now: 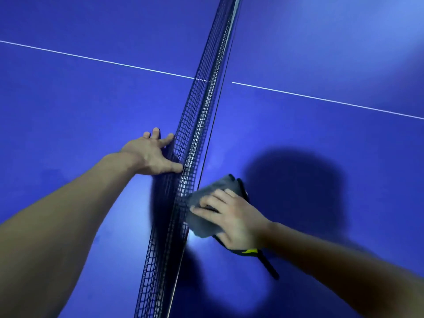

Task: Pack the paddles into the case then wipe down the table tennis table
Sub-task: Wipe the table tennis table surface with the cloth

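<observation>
- A dark net (pixel 197 134) stands across the blue desk (pixel 91 99), running from the lower middle of the view up to the top right, and it separates the two hands.
- A thin white line (pixel 91 58) crosses the desk from left to right and passes under the net.
- The left hand (pixel 152 154) lies on the left side of the net. Its fingers (pixel 168 138) are spread and straight, not grasping anything; the thumb and the index finger touch the mesh.
- A large shadow (pixel 293 180) falls on the desk to the right of the net.
- The grey cloth (pixel 206 196) lies on the right half of the desk, just beside the foot of the net, with its left edge touching the mesh.
- The right hand (pixel 234 216) rests flat on the cloth with its fingers (pixel 204 211) stretched out towards the net, pressing and not clenched.
- The long axis of the cloth goes almost parallel to the net.
- Under the cloth and the right hand lies a black thing (pixel 267 265) with a yellow mark; its narrow end points to the lower right. I cannot tell what it is.
</observation>
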